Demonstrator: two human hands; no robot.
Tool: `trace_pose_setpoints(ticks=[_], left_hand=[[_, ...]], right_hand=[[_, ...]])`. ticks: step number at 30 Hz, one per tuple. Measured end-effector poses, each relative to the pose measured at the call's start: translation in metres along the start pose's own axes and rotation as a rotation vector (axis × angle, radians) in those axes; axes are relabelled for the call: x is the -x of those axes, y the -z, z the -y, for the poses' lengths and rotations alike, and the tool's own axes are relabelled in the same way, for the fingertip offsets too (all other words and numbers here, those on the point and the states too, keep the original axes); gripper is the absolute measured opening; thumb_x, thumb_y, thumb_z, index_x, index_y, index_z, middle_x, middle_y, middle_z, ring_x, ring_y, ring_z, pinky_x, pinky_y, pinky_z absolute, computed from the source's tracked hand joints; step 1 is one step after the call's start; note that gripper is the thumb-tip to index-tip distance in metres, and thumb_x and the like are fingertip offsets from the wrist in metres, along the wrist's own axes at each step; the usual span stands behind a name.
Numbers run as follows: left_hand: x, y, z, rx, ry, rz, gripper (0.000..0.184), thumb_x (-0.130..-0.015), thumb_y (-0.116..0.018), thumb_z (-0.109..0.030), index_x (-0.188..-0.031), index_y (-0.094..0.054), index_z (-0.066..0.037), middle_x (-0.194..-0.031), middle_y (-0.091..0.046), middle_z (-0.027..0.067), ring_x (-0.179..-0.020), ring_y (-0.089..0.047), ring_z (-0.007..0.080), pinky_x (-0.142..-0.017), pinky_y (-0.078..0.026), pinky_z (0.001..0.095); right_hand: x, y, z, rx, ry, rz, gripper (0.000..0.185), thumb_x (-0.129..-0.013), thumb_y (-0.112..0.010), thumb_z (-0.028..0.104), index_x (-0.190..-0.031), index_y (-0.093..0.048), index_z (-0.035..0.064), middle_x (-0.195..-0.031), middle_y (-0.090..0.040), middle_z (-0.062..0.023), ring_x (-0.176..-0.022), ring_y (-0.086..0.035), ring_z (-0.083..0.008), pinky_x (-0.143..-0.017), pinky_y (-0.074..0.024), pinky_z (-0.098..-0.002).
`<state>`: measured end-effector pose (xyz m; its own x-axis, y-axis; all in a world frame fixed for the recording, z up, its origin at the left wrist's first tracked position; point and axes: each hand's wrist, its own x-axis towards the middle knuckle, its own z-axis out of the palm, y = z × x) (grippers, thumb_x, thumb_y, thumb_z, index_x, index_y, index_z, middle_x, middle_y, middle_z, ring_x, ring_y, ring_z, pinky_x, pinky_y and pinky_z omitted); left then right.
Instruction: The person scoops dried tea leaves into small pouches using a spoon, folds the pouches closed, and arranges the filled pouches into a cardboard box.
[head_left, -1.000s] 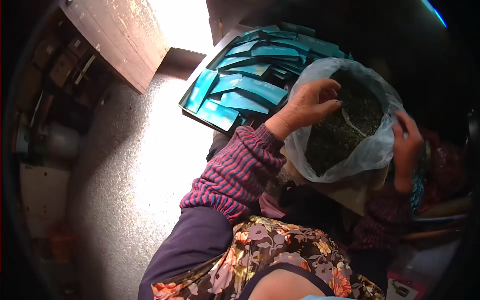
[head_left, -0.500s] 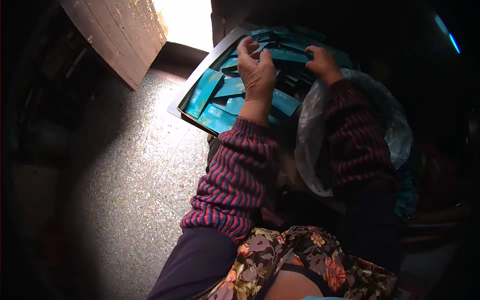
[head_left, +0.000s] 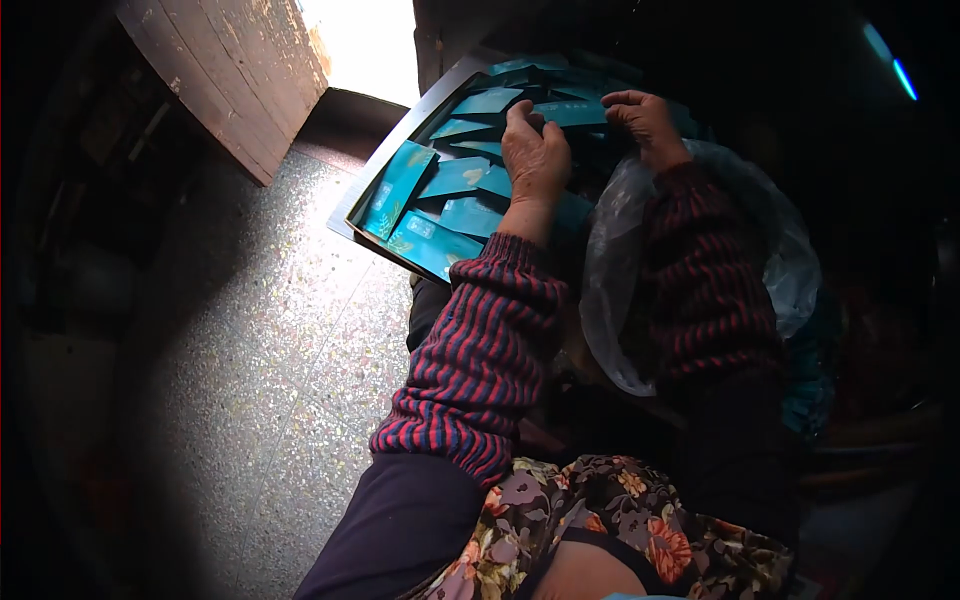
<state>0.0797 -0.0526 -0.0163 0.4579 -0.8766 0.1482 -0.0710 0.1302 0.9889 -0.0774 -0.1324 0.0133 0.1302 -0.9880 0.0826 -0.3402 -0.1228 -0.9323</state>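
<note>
A shallow box (head_left: 352, 204) with a pale rim holds several flat teal cartons, some with printed plants and lettering. One teal carton (head_left: 568, 113) with small lettering spans the gap between my two hands over the pile. My left hand (head_left: 538, 165) is curled at its left end, thumb and fingers bent around it. At the other end, the fingers of my right hand (head_left: 650, 128) are bent together in a pinch; shadow hides the exact contact. A clear plastic bag (head_left: 612, 280) surrounds my right forearm. Striped knitted cuffs cover both forearms.
A worn wooden door panel (head_left: 225, 75) stands at upper left beside a bright opening. Speckled floor (head_left: 290, 400) lies left of the box. Dim teal items (head_left: 808, 385) sit below the bag on the right. Deep shadow covers the right side.
My left hand has moved right and slightly down, and its raised, spread fingers have curled in at the carton's left end. The right fingers have shifted slightly. The view has moved a little.
</note>
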Motion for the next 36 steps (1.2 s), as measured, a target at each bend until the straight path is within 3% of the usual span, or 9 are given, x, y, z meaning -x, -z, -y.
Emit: trace_pose_setpoints(ticks=[8, 10, 12, 13, 16, 21, 26, 29, 36], left_hand=[[0.013, 0.003, -0.018, 0.142, -0.226, 0.053, 0.047, -0.079, -0.061, -0.008, -0.122, -0.047, 0.004, -0.102, -0.062, 0.0190, -0.081, -0.063, 0.0248, -0.073, -0.053, 0.0350], [0.014, 0.003, -0.017, 0.114, -0.199, 0.108, 0.056, -0.076, -0.067, -0.013, -0.125, -0.045, 0.002, -0.112, -0.057, 0.0189, -0.090, -0.060, 0.0272, -0.081, -0.050, 0.0374], [0.020, 0.002, -0.019, -0.284, -0.598, 0.032, 0.068, -0.071, -0.075, -0.021, -0.128, -0.044, 0.000, -0.122, -0.051, 0.0189, -0.106, -0.052, 0.0314, -0.093, -0.043, 0.0411], [0.021, 0.000, -0.019, -0.202, -0.582, 0.120, 0.078, -0.065, -0.080, -0.029, -0.129, -0.044, -0.004, -0.126, -0.049, 0.0186, -0.118, -0.043, 0.0345, -0.100, -0.036, 0.0454], [0.027, -0.003, -0.020, -0.241, -0.656, 0.153, 0.077, -0.065, -0.082, -0.028, -0.129, -0.045, -0.007, -0.125, -0.051, 0.0186, -0.118, -0.045, 0.0353, -0.099, -0.037, 0.0471], [0.032, -0.003, -0.027, -0.162, -0.673, 0.428, 0.067, -0.067, -0.081, -0.024, -0.124, -0.050, -0.005, -0.117, -0.058, 0.0173, -0.114, -0.052, 0.0329, -0.097, -0.041, 0.0430], [0.040, 0.002, -0.034, 0.250, -0.342, 0.863, 0.069, -0.070, -0.081, -0.024, -0.126, -0.050, 0.001, -0.110, -0.060, 0.0112, -0.104, -0.056, 0.0211, -0.095, -0.043, 0.0332], [0.039, -0.001, -0.029, 0.305, -0.280, 1.031, 0.071, -0.068, -0.081, -0.026, -0.126, -0.051, -0.001, -0.115, -0.059, 0.0191, -0.110, -0.057, 0.0269, -0.091, -0.047, 0.0332], [0.047, -0.005, -0.038, 0.162, -0.270, 0.994, 0.070, -0.065, -0.083, -0.027, -0.122, -0.052, -0.001, -0.112, -0.059, 0.0185, -0.107, -0.058, 0.0288, -0.091, -0.047, 0.0366]], right_hand=[[0.039, 0.038, 0.037, 0.003, 0.266, -0.291, 0.039, -0.076, -0.060, -0.005, -0.113, -0.062, 0.0067, -0.081, -0.065, -0.0014, -0.065, -0.050, -0.0035, -0.058, -0.0397, -0.0177], [0.058, 0.049, 0.051, 0.141, 0.331, -0.362, 0.041, -0.075, -0.059, -0.005, -0.114, -0.062, 0.0078, -0.082, -0.065, -0.0015, -0.067, -0.052, -0.0042, -0.060, -0.0412, -0.0181], [0.083, 0.052, 0.073, 0.407, 0.440, -0.478, 0.040, -0.074, -0.060, -0.005, -0.113, -0.061, 0.0072, -0.077, -0.064, -0.0008, -0.069, -0.057, -0.0066, -0.064, -0.0463, -0.0199], [0.091, 0.052, 0.073, 0.414, 0.441, -0.479, 0.040, -0.074, -0.060, -0.005, -0.113, -0.061, 0.0072, -0.077, -0.064, -0.0008, -0.069, -0.057, -0.0066, -0.064, -0.0463, -0.0199], [0.105, 0.055, 0.073, 0.355, 0.523, -0.433, 0.031, -0.078, -0.058, -0.005, -0.106, -0.063, 0.0058, -0.077, -0.064, -0.0001, -0.071, -0.058, -0.0067, -0.066, -0.0473, -0.0199], [0.116, 0.070, 0.069, 0.299, 0.595, -0.233, 0.017, -0.083, -0.053, -0.009, -0.088, -0.064, 0.0029, -0.079, -0.062, 0.0032, -0.075, -0.059, -0.0060, -0.068, -0.0475, -0.0193], [0.123, 0.077, 0.065, 0.230, 0.640, -0.174, 0.016, -0.083, -0.054, -0.010, -0.084, -0.062, 0.0039, -0.080, -0.061, 0.0033, -0.077, -0.058, -0.0053, -0.070, -0.0472, -0.0198], [0.135, 0.075, 0.069, 0.213, 0.693, -0.122, 0.015, -0.082, -0.056, -0.010, -0.084, -0.062, 0.0038, -0.081, -0.062, 0.0019, -0.078, -0.059, -0.0066, -0.070, -0.0476, -0.0209], [0.152, 0.078, 0.085, 0.528, 0.798, -0.029, 0.020, -0.078, -0.059, -0.012, -0.092, -0.063, 0.0013, -0.089, -0.065, -0.0049, -0.080, -0.063, -0.0125, -0.072, -0.0498, -0.0236]])
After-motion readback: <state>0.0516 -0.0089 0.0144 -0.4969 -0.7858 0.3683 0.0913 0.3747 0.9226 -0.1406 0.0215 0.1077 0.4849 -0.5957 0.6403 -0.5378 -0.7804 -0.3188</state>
